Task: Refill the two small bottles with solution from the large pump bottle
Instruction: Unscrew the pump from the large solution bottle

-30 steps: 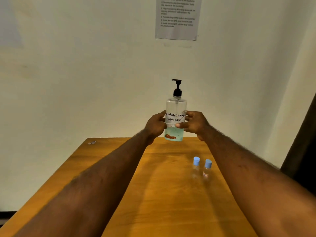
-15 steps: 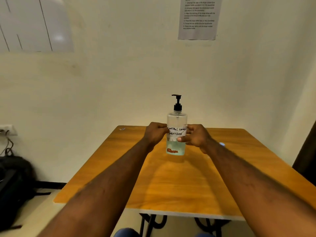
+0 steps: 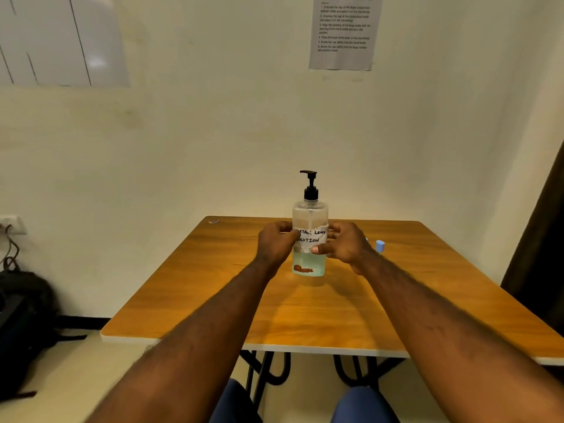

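The large clear pump bottle [image 3: 309,218] has a black pump head, a handwritten white label and pale blue liquid low inside. It stands upright on the wooden table [image 3: 305,315]. My left hand [image 3: 276,243] grips its left side and my right hand [image 3: 345,244] grips its right side at label height. Behind my right wrist the blue cap of one small bottle [image 3: 379,245] shows. A sliver of blue beside it hints at the second small bottle, which is mostly hidden by my right hand.
The table stands against a cream wall with a printed instruction sheet [image 3: 345,32] taped high up. A black bag [image 3: 21,328] lies on the floor at the left. A dark curtain [image 3: 543,239] hangs at the right edge. My knees show under the table's front edge.
The pump bottle came down from mid-air onto the table, still held by both hands. The view pulled back and tilted, so the small bottles are now mostly behind my right hand.
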